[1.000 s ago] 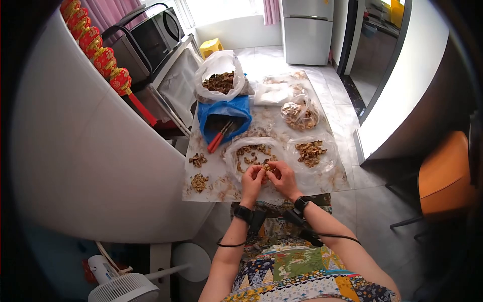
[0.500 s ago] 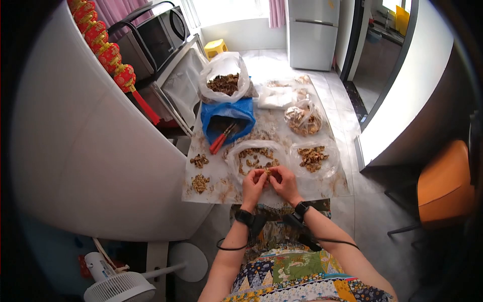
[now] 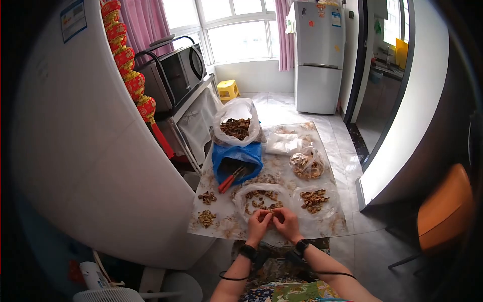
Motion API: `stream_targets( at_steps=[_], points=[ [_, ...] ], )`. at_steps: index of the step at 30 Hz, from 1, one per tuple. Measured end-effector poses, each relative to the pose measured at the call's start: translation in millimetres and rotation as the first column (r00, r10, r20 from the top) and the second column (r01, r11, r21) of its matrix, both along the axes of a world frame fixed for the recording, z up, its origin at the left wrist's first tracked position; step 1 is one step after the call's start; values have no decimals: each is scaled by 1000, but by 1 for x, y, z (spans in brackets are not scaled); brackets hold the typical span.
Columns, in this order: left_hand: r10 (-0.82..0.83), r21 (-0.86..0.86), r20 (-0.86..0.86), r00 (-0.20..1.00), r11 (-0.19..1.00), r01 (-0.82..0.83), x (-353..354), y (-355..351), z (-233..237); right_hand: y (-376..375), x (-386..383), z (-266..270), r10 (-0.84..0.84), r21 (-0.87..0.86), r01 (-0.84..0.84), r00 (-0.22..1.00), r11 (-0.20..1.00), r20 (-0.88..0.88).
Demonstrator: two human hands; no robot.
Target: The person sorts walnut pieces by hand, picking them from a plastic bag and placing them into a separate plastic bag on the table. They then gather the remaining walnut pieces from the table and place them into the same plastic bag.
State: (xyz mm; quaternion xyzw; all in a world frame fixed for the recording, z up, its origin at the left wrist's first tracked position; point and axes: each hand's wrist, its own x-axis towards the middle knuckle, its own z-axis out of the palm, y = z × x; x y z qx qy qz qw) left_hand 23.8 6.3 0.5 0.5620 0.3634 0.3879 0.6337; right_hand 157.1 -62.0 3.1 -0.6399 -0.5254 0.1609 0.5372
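My left hand (image 3: 257, 225) and my right hand (image 3: 287, 225) meet at the table's near edge, fingertips pinched together on a small walnut piece (image 3: 272, 213), mostly hidden by the fingers. Just beyond them lies an open clear plastic bag (image 3: 241, 200) with walnut pieces (image 3: 262, 200) spread in it. To its right, another clear bag (image 3: 329, 205) bears a heap of walnut pieces (image 3: 313, 200). Two small piles, a darker one (image 3: 207, 197) and a paler one (image 3: 206, 218), sit on the left of the table.
Red-handled pliers (image 3: 230, 181) rest in the mouth of a blue bag (image 3: 221, 158). Behind it stands a white bag (image 3: 221, 121) of brown pieces. A tied clear bag (image 3: 307, 166) and a white packet (image 3: 283, 144) lie at right. An orange chair (image 3: 443, 209) stands right.
The head view has tilted upward, so the table and hands appear lower and more of the window and fridge shows. Both hands stay pinched together over the near edge of the middle bag.
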Motion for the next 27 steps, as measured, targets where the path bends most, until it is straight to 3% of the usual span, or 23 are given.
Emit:
stream_targets(
  at_steps=[27],
  points=[
    [-53, 5, 38, 998, 999, 53, -5, 2, -4, 2, 1, -5, 1, 18, -2, 997, 1000, 73]
  ],
)
